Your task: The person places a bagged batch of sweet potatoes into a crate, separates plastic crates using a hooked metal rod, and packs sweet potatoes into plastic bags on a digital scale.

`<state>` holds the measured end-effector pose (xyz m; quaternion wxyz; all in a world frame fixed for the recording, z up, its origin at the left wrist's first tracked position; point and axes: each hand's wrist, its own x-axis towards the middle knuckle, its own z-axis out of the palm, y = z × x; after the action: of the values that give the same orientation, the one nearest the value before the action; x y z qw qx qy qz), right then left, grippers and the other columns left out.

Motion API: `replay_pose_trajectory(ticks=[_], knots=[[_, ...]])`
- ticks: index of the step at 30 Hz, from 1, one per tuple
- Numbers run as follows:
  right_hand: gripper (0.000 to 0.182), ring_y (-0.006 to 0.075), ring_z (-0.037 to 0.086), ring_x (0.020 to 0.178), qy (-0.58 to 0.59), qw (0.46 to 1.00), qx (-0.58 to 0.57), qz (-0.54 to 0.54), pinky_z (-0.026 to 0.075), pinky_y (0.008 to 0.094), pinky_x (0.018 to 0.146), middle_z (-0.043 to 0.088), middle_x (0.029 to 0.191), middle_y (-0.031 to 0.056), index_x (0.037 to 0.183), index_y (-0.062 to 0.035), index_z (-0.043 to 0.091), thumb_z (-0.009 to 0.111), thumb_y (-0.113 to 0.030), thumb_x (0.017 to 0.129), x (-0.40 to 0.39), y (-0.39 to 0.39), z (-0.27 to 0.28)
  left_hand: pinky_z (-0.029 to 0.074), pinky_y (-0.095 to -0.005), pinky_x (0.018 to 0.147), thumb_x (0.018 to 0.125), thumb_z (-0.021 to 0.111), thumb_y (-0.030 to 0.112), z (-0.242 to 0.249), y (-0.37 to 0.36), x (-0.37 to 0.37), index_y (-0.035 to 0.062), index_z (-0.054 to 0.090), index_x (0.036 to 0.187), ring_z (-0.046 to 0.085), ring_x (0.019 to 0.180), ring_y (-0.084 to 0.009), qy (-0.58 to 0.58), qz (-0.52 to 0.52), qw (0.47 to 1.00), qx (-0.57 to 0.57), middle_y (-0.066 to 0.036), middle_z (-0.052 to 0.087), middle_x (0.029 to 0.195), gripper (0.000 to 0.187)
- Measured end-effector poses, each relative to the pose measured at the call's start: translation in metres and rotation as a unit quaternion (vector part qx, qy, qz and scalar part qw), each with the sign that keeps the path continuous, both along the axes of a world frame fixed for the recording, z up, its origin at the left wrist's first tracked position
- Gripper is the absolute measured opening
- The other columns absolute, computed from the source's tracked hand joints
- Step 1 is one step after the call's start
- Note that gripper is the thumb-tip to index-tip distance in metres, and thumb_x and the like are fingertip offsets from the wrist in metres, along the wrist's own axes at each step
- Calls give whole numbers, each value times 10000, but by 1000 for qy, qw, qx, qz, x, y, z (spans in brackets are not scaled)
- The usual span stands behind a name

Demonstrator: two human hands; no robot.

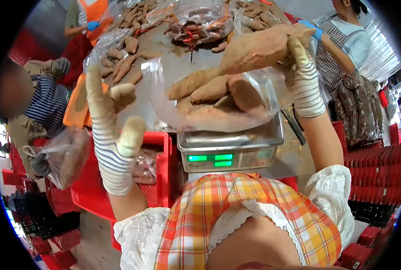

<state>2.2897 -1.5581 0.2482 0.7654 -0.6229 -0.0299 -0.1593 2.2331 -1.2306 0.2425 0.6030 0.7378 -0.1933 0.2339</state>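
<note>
My right hand (304, 81), in a striped cream glove, is closed on one end of a large sweet potato (256, 50). It is held above a clear plastic bag (205, 122). Several sweet potatoes (211, 90) lie in that bag, which sits on the steel pan of a digital scale (229, 146) with lit green displays. To the left of the scale, my left hand (110, 117) wears a matching glove. Its fingers and thumb are spread with nothing in them, over the table's left side.
Loose sweet potatoes (124, 67) and a tied clear bag (198, 27) of them lie farther back. A red crate (166, 157) stands left of the scale, and a dark-handled tool (294, 128) lies right of it. Co-workers stand on both sides; one gloved hand (40, 164) holds a bag.
</note>
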Motion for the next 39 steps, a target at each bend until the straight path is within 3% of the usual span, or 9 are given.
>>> replay_pose_trajectory(ticks=[13,15,21,23,27,29,31,34,39], knots=[[397,197,619,916,-61,997,31,38,548,347,774,608,1024,71,1127,-51,538,629,-308,839,-21,14,1,408,-359,899,687,716,525,-7,2,-4,76,139,1439,528,961,-231,3,19,997,74,-146,561,1062,1048],[370,191,619,910,-49,997,30,60,547,347,767,607,1026,67,1123,-56,539,619,-289,847,-23,15,1,387,-378,949,817,586,447,-6,-4,-4,108,116,1450,496,1082,-254,-5,31,986,166,-162,517,1146,859],[321,174,608,898,-35,997,47,58,509,358,810,610,1006,53,1097,-64,553,637,-204,820,-23,15,0,431,-343,908,785,639,139,-9,-27,5,15,236,1405,559,1008,-210,1,43,978,205,-167,508,1220,750],[352,154,577,950,-69,994,-27,85,487,330,831,606,1027,54,1090,-64,555,680,-127,767,-20,17,1,462,-299,846,782,612,88,-10,-35,-2,14,299,1379,590,910,-162,125,-54,987,-83,-153,552,1164,678],[522,198,601,932,-168,962,-208,63,480,326,843,617,1033,77,1149,-37,521,738,-154,688,-17,39,6,496,-212,663,767,582,30,-3,-22,-3,45,340,1356,600,728,-110,177,-179,940,-231,-143,616,1023,637],[600,262,603,961,-296,799,-521,59,481,324,841,610,1042,131,1186,-40,493,743,-174,657,-13,51,13,497,-210,628,762,586,57,5,-21,-6,52,339,1358,556,617,-75,203,-136,939,-241,-176,600,1068,645],[593,327,586,912,-332,720,-603,92,483,335,783,601,1022,146,1202,-44,482,730,-197,686,-3,66,8,481,-207,578,770,578,100,6,-15,-1,48,343,1355,472,505,-43,190,-193,921,-281,-205,581,1113,632],[529,292,585,942,-317,608,-714,138,476,370,799,594,1011,132,1122,-16,500,702,-156,654,18,85,-17,398,-151,458,774,571,116,9,-11,0,18,350,1343,393,437,-8,190,-180,919,-294,-226,563,1145,618],[305,256,574,880,-368,557,-737,111,467,352,726,574,932,102,1062,-36,540,496,-147,781,21,112,-43,324,-121,381,761,599,122,21,-11,-4,2,338,1348,363,389,3,226,-209,907,-289,-238,561,1147,654]])
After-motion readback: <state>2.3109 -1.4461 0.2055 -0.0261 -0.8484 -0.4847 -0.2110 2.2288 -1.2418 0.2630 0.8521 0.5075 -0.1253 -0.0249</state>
